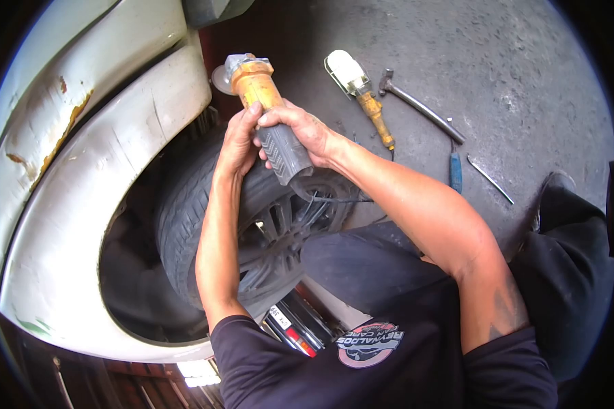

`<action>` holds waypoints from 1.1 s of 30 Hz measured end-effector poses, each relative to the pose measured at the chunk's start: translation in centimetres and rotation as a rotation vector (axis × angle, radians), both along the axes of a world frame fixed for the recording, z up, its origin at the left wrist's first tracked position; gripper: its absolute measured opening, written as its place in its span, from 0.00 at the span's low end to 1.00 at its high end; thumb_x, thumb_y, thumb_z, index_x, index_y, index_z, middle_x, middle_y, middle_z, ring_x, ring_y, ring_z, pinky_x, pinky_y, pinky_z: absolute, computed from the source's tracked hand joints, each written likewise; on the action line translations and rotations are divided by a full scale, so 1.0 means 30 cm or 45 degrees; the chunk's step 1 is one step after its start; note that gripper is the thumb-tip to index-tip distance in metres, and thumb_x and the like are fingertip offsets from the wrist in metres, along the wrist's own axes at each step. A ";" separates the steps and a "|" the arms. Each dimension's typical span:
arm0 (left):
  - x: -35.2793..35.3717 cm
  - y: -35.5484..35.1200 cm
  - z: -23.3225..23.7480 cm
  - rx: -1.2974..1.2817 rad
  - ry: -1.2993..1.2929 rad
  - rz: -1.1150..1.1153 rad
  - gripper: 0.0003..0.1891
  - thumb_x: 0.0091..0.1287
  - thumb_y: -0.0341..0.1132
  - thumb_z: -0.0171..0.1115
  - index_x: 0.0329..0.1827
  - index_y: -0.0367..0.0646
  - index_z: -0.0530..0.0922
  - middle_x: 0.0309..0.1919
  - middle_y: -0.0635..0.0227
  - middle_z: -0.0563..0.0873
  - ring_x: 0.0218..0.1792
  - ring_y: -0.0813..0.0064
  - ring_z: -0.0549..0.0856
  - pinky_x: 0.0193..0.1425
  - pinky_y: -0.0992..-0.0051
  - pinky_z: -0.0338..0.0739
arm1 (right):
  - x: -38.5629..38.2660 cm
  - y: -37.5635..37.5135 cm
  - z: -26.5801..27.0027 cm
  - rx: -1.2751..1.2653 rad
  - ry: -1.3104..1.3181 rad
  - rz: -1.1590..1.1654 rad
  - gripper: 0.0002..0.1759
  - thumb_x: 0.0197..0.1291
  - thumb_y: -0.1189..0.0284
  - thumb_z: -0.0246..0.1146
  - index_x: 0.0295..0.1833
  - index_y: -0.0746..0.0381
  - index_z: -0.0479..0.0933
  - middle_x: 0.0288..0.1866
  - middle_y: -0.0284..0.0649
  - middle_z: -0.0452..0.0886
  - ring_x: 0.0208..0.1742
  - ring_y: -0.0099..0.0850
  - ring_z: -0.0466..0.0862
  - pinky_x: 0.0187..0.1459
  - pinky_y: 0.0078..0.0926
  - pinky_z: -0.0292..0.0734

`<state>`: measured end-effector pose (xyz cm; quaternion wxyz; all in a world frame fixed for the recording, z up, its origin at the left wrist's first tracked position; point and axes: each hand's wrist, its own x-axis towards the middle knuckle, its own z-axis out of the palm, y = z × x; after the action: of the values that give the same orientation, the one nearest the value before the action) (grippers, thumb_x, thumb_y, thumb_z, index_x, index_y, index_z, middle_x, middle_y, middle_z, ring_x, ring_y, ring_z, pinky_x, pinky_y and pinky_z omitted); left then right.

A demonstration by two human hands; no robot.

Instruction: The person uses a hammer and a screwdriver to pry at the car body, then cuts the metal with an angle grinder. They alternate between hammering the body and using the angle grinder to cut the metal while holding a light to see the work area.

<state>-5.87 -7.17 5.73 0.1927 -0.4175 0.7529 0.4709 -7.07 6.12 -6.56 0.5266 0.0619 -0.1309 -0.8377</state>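
An angle grinder (258, 85) with a yellow front, metal gear head and dark ribbed body is held up in both hands over the wheel. My left hand (237, 142) closes round its left side, thumb near the yellow part. From the other side my right hand (301, 131) wraps the body, its thumb close to the left one. A disc (221, 80) shows partly behind the head. The power cord (300, 189) leaves the rear end and runs right. Beneath lies a black tyre (184, 225) on a dark spoked rim (273, 235).
A scraped white car panel (54, 266) with a wheel arch fills the left. On the grey floor (525, 88) lie a caged work lamp (348, 71), a hammer (423, 109), a blue-handled tool (455, 172) and a thin metal rod (490, 178).
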 end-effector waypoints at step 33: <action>0.003 -0.067 -0.040 0.196 -0.189 0.201 0.35 0.71 0.61 0.68 0.66 0.39 0.75 0.50 0.58 0.86 0.48 0.67 0.90 0.54 0.66 0.90 | -0.015 0.000 -0.016 0.052 0.056 0.047 0.36 0.62 0.62 0.72 0.68 0.61 0.63 0.43 0.45 0.79 0.27 0.35 0.86 0.31 0.34 0.90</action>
<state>-5.78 -9.19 4.52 0.2418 -0.4931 0.6629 0.5089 -7.52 6.13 -7.04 0.5432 0.0566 -0.1009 -0.8316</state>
